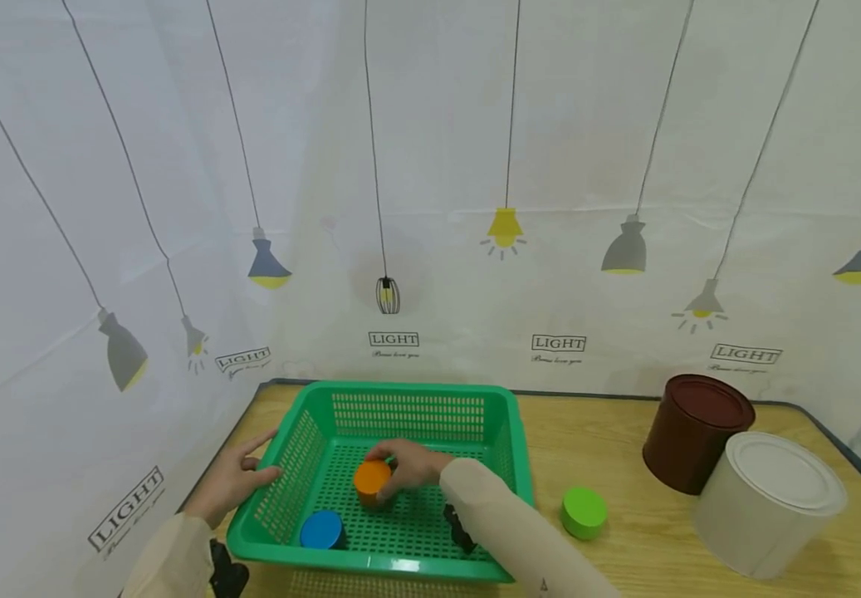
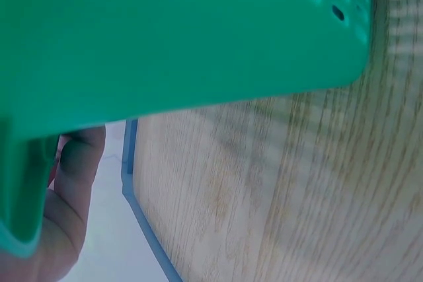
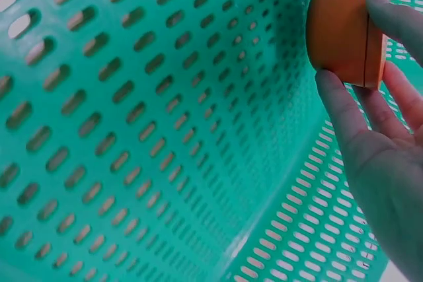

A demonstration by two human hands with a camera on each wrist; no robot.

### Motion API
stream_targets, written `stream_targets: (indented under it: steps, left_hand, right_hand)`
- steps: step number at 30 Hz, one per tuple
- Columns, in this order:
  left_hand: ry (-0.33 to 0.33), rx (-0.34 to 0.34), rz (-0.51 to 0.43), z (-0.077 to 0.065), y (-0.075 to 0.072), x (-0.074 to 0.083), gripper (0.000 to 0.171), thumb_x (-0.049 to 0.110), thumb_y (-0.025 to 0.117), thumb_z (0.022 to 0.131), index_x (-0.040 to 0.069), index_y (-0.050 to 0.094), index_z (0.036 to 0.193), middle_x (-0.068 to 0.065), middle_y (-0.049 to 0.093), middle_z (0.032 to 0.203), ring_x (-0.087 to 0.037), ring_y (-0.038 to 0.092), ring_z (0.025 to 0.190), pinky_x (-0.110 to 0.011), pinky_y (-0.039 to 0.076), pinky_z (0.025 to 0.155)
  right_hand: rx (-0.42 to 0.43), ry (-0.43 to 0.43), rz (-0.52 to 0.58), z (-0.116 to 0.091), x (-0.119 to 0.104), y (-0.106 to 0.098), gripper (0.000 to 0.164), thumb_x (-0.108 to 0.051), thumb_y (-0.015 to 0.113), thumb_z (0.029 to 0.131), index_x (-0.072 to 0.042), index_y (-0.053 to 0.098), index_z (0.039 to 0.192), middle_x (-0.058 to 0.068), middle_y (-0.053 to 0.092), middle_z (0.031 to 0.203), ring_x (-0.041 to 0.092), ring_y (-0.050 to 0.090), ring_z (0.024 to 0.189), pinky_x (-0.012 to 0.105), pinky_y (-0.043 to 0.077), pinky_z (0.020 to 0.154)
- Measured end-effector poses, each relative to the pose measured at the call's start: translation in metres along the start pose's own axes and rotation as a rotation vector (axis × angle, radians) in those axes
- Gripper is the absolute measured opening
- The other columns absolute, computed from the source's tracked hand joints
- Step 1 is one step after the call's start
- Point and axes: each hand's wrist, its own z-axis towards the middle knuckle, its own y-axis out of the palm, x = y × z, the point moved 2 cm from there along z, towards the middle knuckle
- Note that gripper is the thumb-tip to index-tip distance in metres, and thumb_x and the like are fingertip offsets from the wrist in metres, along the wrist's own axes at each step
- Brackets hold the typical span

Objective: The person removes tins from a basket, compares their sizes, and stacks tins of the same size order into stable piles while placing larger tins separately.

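Observation:
A green plastic basket [image 1: 516, 448] with slotted walls and floor stands on the wooden table. At its left side my left hand [image 1: 232, 479] grips the rim, thumb on the edge; the left wrist view has fingers [image 2: 76, 173] tucked behind that rim. Inside the basket my right hand [image 1: 411, 465] holds a small orange round lidded container [image 1: 372, 479] between thumb and fingers. In the right wrist view the seam of its lid shows, and the fingertips [image 3: 330, 87] press its side. A blue round container [image 1: 322, 529] sits in the basket's front left corner.
A green round container [image 1: 584, 512] stands on the table [image 1: 572, 440] right of the basket. Farther right are a dark brown lidded can [image 1: 687, 444] and a white lidded bucket [image 1: 762, 515], close together. A lamp-printed white sheet [image 1: 445, 124] hangs behind the table and along its left.

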Motion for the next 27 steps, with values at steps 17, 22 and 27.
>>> stream_targets:
  steps: [17, 22, 27]
  left_hand:
    - [-0.007, 0.029, 0.025, 0.004, 0.004, 0.000, 0.069, 0.011, 0.064, 0.080, 0.008, 0.027, 0.139, -0.016, 0.062, 0.092, -0.024, 0.062, 0.066, -0.037, 0.051, 0.058]
    - [0.016, 0.020, 0.034, 0.002, 0.003, 0.001, 0.070, 0.012, 0.064, 0.081, 0.007, 0.027, 0.140, -0.018, 0.062, 0.095, -0.024, 0.062, 0.068, -0.038, 0.051, 0.060]
    - [0.029, 0.017, 0.042, 0.002, 0.003, -0.002, 0.070, 0.015, 0.065, 0.080, 0.008, 0.027, 0.140, -0.019, 0.061, 0.097, -0.024, 0.062, 0.071, -0.039, 0.051, 0.062]
  right_hand:
    - [0.095, -0.069, -0.059, -0.035, -0.014, -0.035, 0.049, -0.011, 0.070, 0.075, -0.009, 0.051, 0.120, 0.002, 0.050, 0.117, 0.018, 0.049, 0.102, 0.028, 0.043, 0.084]
    - [0.086, -0.124, -0.078, -0.051, -0.026, -0.040, 0.050, -0.015, 0.071, 0.075, -0.012, 0.050, 0.121, 0.000, 0.049, 0.119, 0.019, 0.050, 0.102, 0.025, 0.044, 0.082]
    - [0.027, -0.209, -0.111, -0.068, -0.048, -0.044, 0.051, -0.013, 0.069, 0.077, -0.010, 0.048, 0.123, 0.003, 0.047, 0.122, 0.020, 0.050, 0.104, 0.018, 0.046, 0.076]
